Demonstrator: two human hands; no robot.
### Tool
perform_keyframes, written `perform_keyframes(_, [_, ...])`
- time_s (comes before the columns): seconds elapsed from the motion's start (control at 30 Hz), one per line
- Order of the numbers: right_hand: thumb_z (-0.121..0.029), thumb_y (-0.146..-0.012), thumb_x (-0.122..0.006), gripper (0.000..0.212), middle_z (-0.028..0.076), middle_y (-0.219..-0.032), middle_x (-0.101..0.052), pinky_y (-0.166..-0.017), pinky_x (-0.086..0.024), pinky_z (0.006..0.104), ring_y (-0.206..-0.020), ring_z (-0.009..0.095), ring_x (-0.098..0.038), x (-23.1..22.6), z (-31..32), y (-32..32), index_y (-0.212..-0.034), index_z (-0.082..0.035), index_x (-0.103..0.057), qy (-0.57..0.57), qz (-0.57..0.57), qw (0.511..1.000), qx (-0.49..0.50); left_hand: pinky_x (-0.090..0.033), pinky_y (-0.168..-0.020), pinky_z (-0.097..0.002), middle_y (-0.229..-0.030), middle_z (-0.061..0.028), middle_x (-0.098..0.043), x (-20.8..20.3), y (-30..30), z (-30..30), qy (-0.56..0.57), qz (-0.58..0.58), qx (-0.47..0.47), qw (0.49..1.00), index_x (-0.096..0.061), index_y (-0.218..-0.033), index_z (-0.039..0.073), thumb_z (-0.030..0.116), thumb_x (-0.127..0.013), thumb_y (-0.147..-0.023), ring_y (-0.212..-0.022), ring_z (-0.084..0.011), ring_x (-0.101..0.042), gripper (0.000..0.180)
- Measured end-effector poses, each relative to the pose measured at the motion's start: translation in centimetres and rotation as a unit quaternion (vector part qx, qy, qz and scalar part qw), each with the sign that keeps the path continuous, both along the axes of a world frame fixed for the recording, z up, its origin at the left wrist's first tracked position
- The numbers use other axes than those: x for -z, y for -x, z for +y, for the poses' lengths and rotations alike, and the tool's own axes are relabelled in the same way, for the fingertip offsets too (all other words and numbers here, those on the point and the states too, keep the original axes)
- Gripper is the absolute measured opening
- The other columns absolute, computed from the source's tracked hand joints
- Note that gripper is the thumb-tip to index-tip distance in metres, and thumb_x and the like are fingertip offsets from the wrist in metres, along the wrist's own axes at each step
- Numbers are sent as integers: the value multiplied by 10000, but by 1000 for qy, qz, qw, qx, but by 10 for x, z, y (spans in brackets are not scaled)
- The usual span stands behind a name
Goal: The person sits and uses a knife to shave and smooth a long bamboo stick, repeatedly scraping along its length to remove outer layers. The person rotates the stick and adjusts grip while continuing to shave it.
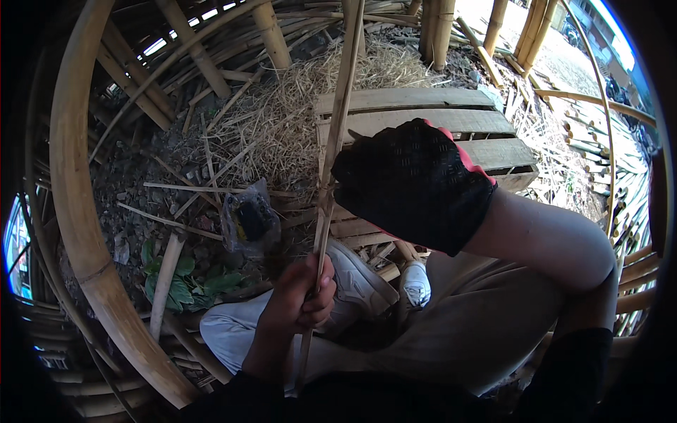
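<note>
In the head view, a long, narrow bamboo strip [342, 92] is running from the upper edge down to the person's lap, leaning slightly to the right at its top. The bare left hand [307, 292] is gripping its lower part, the fingers closing around it. The right hand [416, 183], wearing a black glove with red at the edge, is meeting the strip higher up with its back facing the camera; its fingers are hiding from sight, so I cannot tell whether it is gripping the strip. A thin, dark tip is poking out above the glove; I cannot tell what it belongs to.

Behind the glove, a slatted wooden platform [437, 120] is resting on the ground, with dry shavings [282, 106] lying beside it. Left of the strip, a clear plastic bag [247, 218] is holding something dark, and green leaves [169, 278] are growing nearby. A thick bamboo pole [74, 190] is curving down the left side.
</note>
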State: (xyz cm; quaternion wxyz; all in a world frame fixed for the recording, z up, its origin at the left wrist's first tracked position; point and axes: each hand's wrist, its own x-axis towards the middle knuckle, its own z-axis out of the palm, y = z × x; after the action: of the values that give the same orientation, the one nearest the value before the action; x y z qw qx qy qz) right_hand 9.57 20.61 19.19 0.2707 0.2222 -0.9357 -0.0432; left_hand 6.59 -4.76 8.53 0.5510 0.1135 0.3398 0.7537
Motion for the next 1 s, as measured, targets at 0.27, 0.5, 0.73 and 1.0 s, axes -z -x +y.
perform_keyframes(0.27, [-156, -746, -626, 154, 70, -637, -521, -463, -442, 380, -543, 230, -581, -27, -17, -16, -832, -45, -562, -71, 117, 990, 37, -200, -321, -240, -522, 8, -328, -30, -16, -7, -29, 53, -24, 998, -465, -938, 107, 471, -348, -1086, -344, -62, -264, 410])
perform_keyframes(0.5, [-198, -771, -653, 127, 76, -778, -679, -547, -539, 411, -643, 299, -674, -37, -1, -29, -872, -132, -690, 34, 5, 998, 60, -203, -327, -239, -528, 9, -325, -49, -15, 3, 25, 81, -18, 996, -467, -941, 110, 496, -385, -1073, -350, -64, -267, 415])
perform_keyframes(0.73, [-251, -778, -683, 215, 31, -896, -715, -711, -567, 430, -833, 300, -696, -48, 4, -43, -981, -207, -739, 92, -57, 989, 99, -208, -332, -239, -529, 6, -336, -66, -14, 2, 64, 138, -18, 988, -467, -946, 112, 498, -379, -1074, -353, -69, -277, 417])
perform_keyframes(1.0, [-249, -782, -684, 174, 76, -852, -673, -730, -539, 433, -811, 286, -684, -66, -4, -52, -929, -159, -702, 54, -7, 997, 47, -215, -335, -247, -528, -4, -334, -70, -22, -9, 30, 114, -9, 993, -466, -947, 110, 484, -379, -1077, -356, -69, -273, 405])
